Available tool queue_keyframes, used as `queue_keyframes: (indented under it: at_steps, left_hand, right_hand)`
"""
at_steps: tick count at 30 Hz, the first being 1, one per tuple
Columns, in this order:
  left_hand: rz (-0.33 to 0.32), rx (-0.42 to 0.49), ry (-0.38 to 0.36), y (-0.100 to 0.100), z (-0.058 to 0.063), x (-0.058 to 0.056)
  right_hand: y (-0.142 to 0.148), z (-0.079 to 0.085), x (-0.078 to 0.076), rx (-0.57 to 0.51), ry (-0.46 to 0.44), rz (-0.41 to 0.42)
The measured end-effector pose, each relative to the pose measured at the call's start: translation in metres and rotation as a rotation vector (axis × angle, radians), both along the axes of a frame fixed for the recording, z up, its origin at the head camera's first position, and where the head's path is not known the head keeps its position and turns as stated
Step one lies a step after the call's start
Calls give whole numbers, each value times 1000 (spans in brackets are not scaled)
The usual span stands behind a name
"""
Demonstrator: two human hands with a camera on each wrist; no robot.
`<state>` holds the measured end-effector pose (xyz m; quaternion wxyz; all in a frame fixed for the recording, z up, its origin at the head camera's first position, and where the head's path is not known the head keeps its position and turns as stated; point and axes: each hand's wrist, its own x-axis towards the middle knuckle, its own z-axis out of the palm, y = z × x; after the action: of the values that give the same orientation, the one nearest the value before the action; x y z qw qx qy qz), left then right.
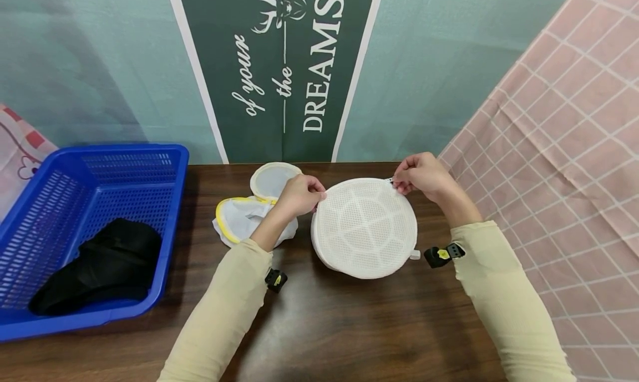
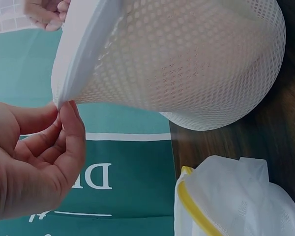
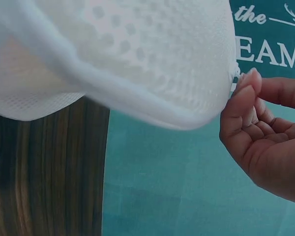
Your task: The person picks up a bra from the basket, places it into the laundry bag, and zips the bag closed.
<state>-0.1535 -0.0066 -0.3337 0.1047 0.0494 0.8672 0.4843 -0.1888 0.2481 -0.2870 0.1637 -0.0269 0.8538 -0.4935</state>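
Note:
A round white mesh laundry bag (image 1: 366,229) is held up over the brown table, its flat top facing the head camera. My left hand (image 1: 299,195) pinches the bag's edge at its upper left between thumb and fingertips; the left wrist view shows this left hand (image 2: 37,157) at the rim, with the honeycomb mesh side (image 2: 187,54) bulging out below. At the bag's upper right, my right hand (image 1: 421,177) pinches a small piece at the edge, mostly hidden by the fingertips. In the right wrist view, the right hand's (image 3: 268,132) thumb and forefinger meet beside the bag's white rim (image 3: 137,105).
Left of the bag lie a white mesh bag with yellow trim (image 1: 239,221) and a small round cream-edged mesh piece (image 1: 274,179). A blue plastic basket (image 1: 172,221) with black cloth (image 1: 110,265) inside stands at the left. Fabric hangings border the table's back and right.

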Motion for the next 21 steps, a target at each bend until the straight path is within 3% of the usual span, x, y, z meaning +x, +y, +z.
queue_keyframes:
  at_steps: [5, 11, 21]
  left_hand:
    - [58, 34, -24, -2, -3, 0]
    - [122, 69, -43, -6, -7, 0]
    - [42, 18, -30, -8, -5, -1]
  right_hand:
    - [5, -6, 0, 26, -15, -24]
    - [15, -14, 0, -19, -60, -41]
    - [21, -19, 1, -114, -72, -24]
